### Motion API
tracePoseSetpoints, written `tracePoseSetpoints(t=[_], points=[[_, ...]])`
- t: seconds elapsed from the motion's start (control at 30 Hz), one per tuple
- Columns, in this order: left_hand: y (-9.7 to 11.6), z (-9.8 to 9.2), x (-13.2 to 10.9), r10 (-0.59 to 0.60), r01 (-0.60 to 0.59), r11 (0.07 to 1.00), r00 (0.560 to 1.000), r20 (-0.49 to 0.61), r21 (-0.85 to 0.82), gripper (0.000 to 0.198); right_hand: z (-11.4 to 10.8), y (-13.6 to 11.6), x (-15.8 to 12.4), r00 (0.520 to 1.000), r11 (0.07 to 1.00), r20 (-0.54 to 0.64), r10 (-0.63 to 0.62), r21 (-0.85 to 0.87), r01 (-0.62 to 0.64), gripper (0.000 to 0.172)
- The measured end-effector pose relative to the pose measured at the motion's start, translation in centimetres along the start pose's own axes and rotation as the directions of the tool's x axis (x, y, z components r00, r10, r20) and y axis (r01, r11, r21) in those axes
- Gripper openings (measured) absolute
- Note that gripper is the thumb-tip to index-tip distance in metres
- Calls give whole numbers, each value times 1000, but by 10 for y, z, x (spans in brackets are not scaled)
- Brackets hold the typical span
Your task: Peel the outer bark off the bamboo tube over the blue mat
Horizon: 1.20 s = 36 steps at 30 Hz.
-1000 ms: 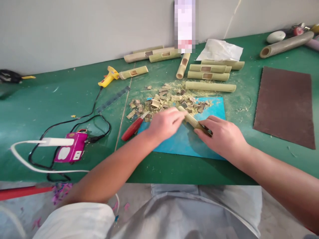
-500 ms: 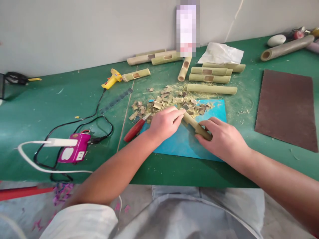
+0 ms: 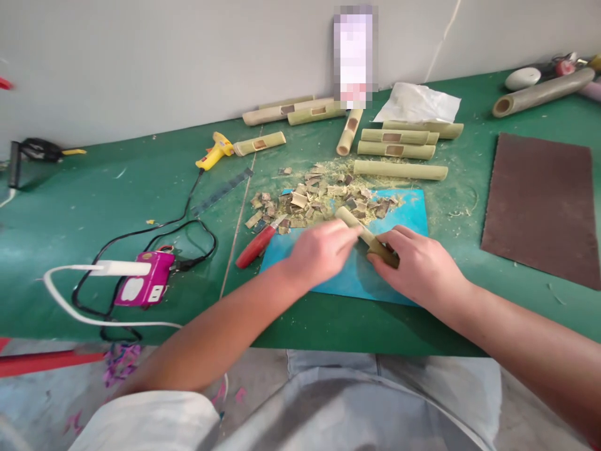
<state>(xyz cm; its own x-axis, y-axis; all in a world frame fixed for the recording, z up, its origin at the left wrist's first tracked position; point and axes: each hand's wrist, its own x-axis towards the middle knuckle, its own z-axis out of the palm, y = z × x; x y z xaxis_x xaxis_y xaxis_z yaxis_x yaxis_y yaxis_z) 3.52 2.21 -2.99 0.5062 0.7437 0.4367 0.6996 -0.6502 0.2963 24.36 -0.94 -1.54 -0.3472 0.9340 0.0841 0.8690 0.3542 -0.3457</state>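
A short pale green bamboo piece (image 3: 357, 229) lies slanted on the blue mat (image 3: 399, 207). My right hand (image 3: 420, 266) is closed round its near end. My left hand (image 3: 322, 250), fingers curled together, presses on its middle. Whether the left fingers also hold a small tool is hidden. Just beyond the hands lies a heap of bamboo chips (image 3: 319, 197). A red-handled knife (image 3: 258, 243) rests at the mat's left edge, beside my left hand.
Several cut bamboo tubes (image 3: 399, 169) lie along the back of the green table (image 3: 94, 200). A yellow glue gun (image 3: 215, 151), its black cord, a pink power strip (image 3: 143, 287), a brown sheet (image 3: 539, 207), a white bag (image 3: 417, 103) and a long tube (image 3: 542, 91) are around.
My left hand has slid a little toward me along the bamboo piece, baring its far end. My right hand keeps its hold. The view has shifted slightly.
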Motion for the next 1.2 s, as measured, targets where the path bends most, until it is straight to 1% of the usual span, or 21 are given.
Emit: tracePoseSetpoints(t=[0.07,0.17,0.2,0.3,0.33,0.43,0.47,0.57,0.6,0.7,0.73,0.87,1.0,1.03,1.1,1.13,1.17,1.2], points=[[0,1,0,30,-30,999,999,18,-17,26,0,0,0,1000,1000,2,-6,4,6,21],[3,1,0,-44,45,999,998,-52,30,28,0,1,0,1000,1000,-1,9,4,-9,20],[4,1,0,-46,48,998,998,-45,41,28,0,1,0,1000,1000,3,9,3,-9,20],[5,1,0,58,-59,998,996,65,4,29,-1,0,0,1000,1000,20,-3,2,3,19],[5,1,0,61,-62,998,996,64,6,27,-1,0,0,1000,1000,19,-2,1,2,20],[2,0,0,-58,62,996,997,-52,67,26,0,0,0,1000,1000,8,8,1,-8,20],[2,0,0,-60,63,996,997,-54,65,26,0,0,0,1000,1000,9,6,3,-6,20],[5,1,-2,58,-57,998,997,58,-16,28,0,0,0,1000,1000,24,-7,11,7,20],[5,1,-2,72,-70,997,995,65,-23,28,-1,0,0,1000,1000,23,-7,11,6,20],[2,0,-1,-45,46,999,998,-44,24,27,-1,0,-1,1000,1000,13,0,8,0,21],[1,0,0,-65,66,998,997,-50,19,27,-1,0,-1,1000,1000,12,0,7,0,21],[0,1,-1,37,-32,994,998,52,-106,27,-1,0,-1,1000,1000,16,-16,2,16,19],[2,1,-1,-57,56,998,997,-43,-35,26,-1,0,0,1000,1000,8,-8,13,8,19],[3,1,-2,-38,37,999,999,-28,-34,26,-1,0,0,1000,1000,13,-9,16,9,19],[6,1,-3,57,-53,996,997,58,-72,27,-1,0,0,1000,1000,26,-14,24,14,18],[7,1,-3,85,-78,994,993,84,-81,28,-1,0,0,999,1000,32,-15,28,14,19],[7,1,-3,86,-81,994,993,78,-66,28,-1,0,0,999,999,32,-15,32,14,19],[6,0,-3,41,-40,999,998,36,-34,28,-1,0,0,999,999,29,-13,34,12,19]])
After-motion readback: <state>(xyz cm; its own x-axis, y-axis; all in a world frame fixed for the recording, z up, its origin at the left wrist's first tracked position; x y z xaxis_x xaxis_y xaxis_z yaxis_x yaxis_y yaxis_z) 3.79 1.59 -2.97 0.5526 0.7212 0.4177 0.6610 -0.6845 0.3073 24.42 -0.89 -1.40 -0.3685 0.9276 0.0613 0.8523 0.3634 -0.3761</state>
